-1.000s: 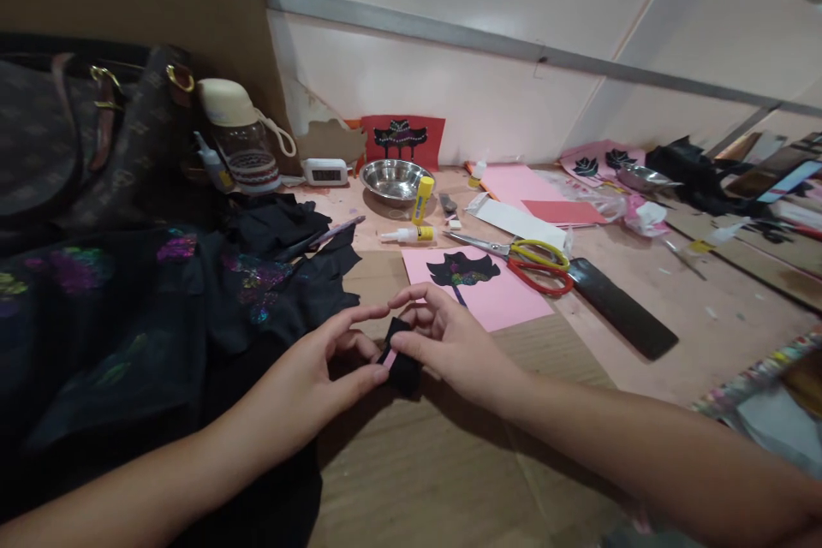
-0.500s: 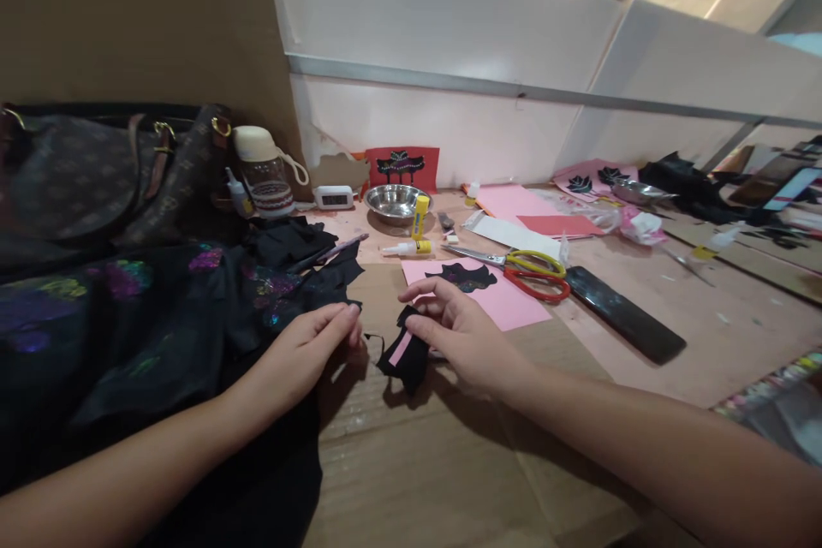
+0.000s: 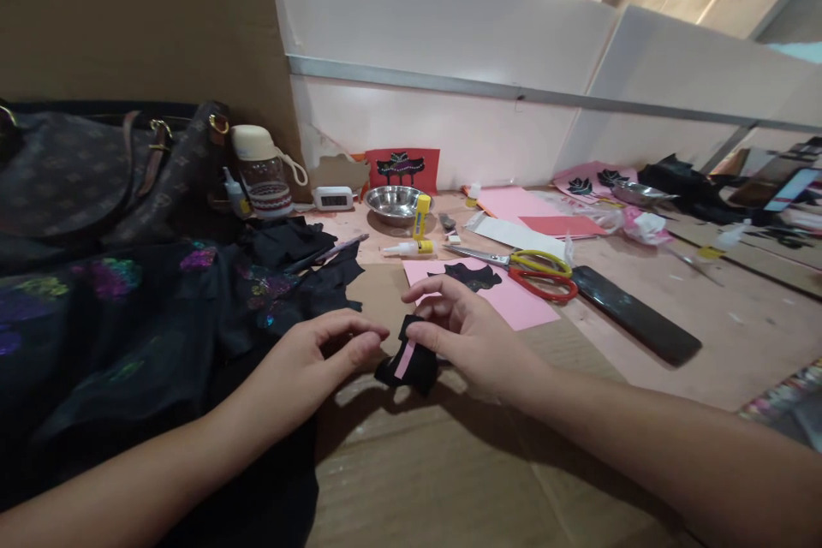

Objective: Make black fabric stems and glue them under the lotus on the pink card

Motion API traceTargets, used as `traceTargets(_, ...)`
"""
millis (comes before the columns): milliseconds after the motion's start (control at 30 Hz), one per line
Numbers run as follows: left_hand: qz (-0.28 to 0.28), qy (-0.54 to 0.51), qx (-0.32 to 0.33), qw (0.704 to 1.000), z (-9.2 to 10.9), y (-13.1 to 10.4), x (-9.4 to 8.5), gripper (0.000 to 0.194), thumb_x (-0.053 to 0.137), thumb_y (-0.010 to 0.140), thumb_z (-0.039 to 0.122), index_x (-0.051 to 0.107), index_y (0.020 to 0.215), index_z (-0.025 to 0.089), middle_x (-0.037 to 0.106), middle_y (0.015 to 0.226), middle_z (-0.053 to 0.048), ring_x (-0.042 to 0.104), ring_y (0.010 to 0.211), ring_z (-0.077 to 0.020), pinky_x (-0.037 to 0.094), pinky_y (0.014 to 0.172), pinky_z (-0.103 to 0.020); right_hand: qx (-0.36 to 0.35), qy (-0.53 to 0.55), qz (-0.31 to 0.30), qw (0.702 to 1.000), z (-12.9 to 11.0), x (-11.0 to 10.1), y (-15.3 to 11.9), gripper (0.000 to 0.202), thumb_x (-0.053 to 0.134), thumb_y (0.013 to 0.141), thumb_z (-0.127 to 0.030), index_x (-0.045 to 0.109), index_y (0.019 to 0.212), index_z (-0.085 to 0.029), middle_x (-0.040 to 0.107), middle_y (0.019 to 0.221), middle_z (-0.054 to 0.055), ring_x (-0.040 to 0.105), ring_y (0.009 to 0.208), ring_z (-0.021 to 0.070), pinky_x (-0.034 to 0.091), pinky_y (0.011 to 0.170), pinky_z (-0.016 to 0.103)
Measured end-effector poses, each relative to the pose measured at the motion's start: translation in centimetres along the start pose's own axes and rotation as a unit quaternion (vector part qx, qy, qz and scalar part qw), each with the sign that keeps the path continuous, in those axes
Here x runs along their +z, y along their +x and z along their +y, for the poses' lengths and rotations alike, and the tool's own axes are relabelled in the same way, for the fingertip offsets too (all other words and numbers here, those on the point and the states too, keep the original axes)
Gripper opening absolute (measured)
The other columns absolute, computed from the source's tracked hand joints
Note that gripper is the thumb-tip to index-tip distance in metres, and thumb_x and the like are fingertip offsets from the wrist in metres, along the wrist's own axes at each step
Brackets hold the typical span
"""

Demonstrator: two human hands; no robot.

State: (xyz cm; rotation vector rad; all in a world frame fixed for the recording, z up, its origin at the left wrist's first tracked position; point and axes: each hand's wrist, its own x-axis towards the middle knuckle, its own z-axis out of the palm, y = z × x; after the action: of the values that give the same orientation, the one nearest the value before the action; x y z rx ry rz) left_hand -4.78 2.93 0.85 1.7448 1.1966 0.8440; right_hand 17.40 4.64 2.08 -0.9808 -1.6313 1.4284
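Observation:
A small piece of black fabric (image 3: 420, 372) with ragged edges and a narrow pink strip (image 3: 406, 357) on its face is pinched in my right hand (image 3: 466, 334). My thumb presses on it near the strip, and the other fingers curve behind. To its left, my left hand (image 3: 340, 351) has its thumb and forefinger curved with a gap between them, tips near the fabric's upper left edge. I see nothing held there; the lower fingers are partly hidden. Behind my right hand lies a pink sheet (image 3: 520, 308) bearing a black cut-out (image 3: 473, 276).
Cardboard (image 3: 411, 471) covers the work surface. Scissors (image 3: 543, 272) and a black phone (image 3: 635, 314) lie right; a glue bottle (image 3: 411, 249), glue stick (image 3: 420, 218) and metal bowl (image 3: 391, 204) stand behind. Dark sequined cloth (image 3: 134, 360), a bottle (image 3: 260, 171) and a handbag (image 3: 64, 175) occupy the left.
My left hand has moved right, towards the fabric, its thumb and forefinger parting. A thin black strand between the hands no longer shows. My right hand keeps its hold, the fabric slightly turned.

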Motion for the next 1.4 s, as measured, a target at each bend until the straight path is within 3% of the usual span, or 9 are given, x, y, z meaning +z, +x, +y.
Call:
traceTargets(167, -0.047, 0.029, 0.021, 0.998, 0.6, -0.5, 0.6, 0.023, 0.07, 0.083, 0.043, 0.081, 0.093, 0.026, 0.08, 0.104, -0.003, 0.07, 0.104, -0.0286, 0.051, 0.094, -0.037, -0.014, -0.013, -0.012, 1.0, 0.2, 0.3, 0.0, 0.029, 0.074, 0.083, -0.024, 0.059, 0.107, -0.023, 0.065, 0.078, -0.004, 0.063, 0.074, 0.0151, 0.044, 0.066, 0.028)
traceTargets(300, -0.08, 0.052, 0.026, 0.995, 0.6, -0.5, 1.2, 0.02, 0.067, 0.084, 0.041, 0.077, 0.08, 0.024, 0.078, 0.09, -0.002, 0.069, 0.092, -0.0253, 0.049, 0.088, -0.035, -0.02, -0.02, -0.022, 0.999, 0.4, 0.6, -0.1, 0.024, 0.07, 0.086, -0.022, 0.058, 0.106, -0.024, 0.066, 0.078, -0.004, 0.064, 0.075, 0.0157, 0.046, 0.069, 0.029)
traceTargets(400, -0.079, 0.07, 0.027, 0.994, 0.5, -0.5, 1.4, 0.024, 0.062, 0.089, 0.038, 0.073, 0.073, 0.024, 0.075, 0.079, 0.0, 0.067, 0.081, -0.0217, 0.047, 0.08, -0.033, -0.026, -0.029, -0.027, 0.999, 0.6, 0.5, -0.2, 0.014, 0.06, 0.096, -0.027, 0.056, 0.109, -0.024, 0.066, 0.077, -0.003, 0.065, 0.074, 0.0165, 0.047, 0.067, 0.03)
traceTargets(500, -0.079, 0.071, 0.027, 0.994, 0.3, -0.5, 1.3, 0.025, 0.062, 0.09, 0.04, 0.073, 0.074, 0.024, 0.074, 0.078, 0.001, 0.066, 0.079, -0.0206, 0.046, 0.078, -0.031, -0.027, -0.028, -0.027, 0.999, 0.7, 0.3, -0.3, 0.018, 0.056, 0.101, -0.036, 0.056, 0.113, -0.024, 0.063, 0.078, -0.002, 0.064, 0.074, 0.0164, 0.046, 0.064, 0.029)
traceTargets(700, -0.06, 0.064, 0.041, 0.995, 0.1, -0.5, 1.4, 0.024, 0.065, 0.089, 0.04, 0.072, 0.073, 0.024, 0.074, 0.076, 0.002, 0.066, 0.077, -0.0198, 0.047, 0.075, -0.029, 0.0, -0.008, -0.034, 0.999, 0.7, 0.9, -0.3, 0.044, 0.077, 0.078, -0.022, 0.055, 0.117, -0.024, 0.06, 0.081, -0.004, 0.061, 0.077, 0.016, 0.045, 0.07, 0.03)
traceTargets(1033, -0.075, 0.077, 0.041, 0.993, 0.5, -0.5, 1.3, 0.024, 0.058, 0.089, 0.035, 0.077, 0.079, 0.025, 0.078, 0.082, 0.0, 0.069, 0.082, -0.0219, 0.048, 0.078, -0.03, 0.005, -0.011, -0.023, 1.0, 1.0, 0.8, 0.0, 0.016, 0.06, 0.096, -0.025, 0.055, 0.111, -0.025, 0.062, 0.073, -0.005, 0.063, 0.069, 0.0151, 0.043, 0.062, 0.027)
traceTargets(1200, -0.077, 0.05, 0.044, 0.995, 0.7, -0.5, 1.1, 0.031, 0.052, 0.092, 0.038, 0.077, 0.079, 0.026, 0.077, 0.084, 0.001, 0.069, 0.084, -0.0224, 0.047, 0.078, -0.03, 0.016, -0.015, -0.02, 1.0, 1.0, 0.8, -0.1, 0.015, 0.058, 0.097, -0.024, 0.054, 0.112, -0.025, 0.064, 0.074, -0.004, 0.065, 0.071, 0.0154, 0.045, 0.064, 0.027)
traceTargets(1300, -0.084, 0.069, 0.013, 0.994, 0.6, -0.4, 1.3, 0.033, 0.057, 0.089, 0.047, 0.073, 0.073, 0.024, 0.075, 0.078, -0.001, 0.067, 0.08, -0.0237, 0.046, 0.074, -0.032, 0.01, -0.008, -0.03, 0.999, 1.0, 1.0, -0.1, 0.016, 0.058, 0.097, -0.023, 0.054, 0.112, -0.025, 0.065, 0.075, -0.004, 0.065, 0.072, 0.0151, 0.047, 0.067, 0.028)
traceTargets(1400, -0.078, 0.083, 0.011, 0.993, 0.5, -0.3, 1.4, 0.03, 0.06, 0.088, 0.045, 0.069, 0.069, 0.024, 0.073, 0.073, 0.0, 0.065, 0.077, -0.0223, 0.045, 0.073, -0.032, -0.007, 0.008, -0.052, 0.999, 0.8, 1.2, -0.1, 0.016, 0.058, 0.096, -0.024, 0.053, 0.112, -0.024, 0.066, 0.075, -0.004, 0.066, 0.074, 0.0158, 0.047, 0.071, 0.029)
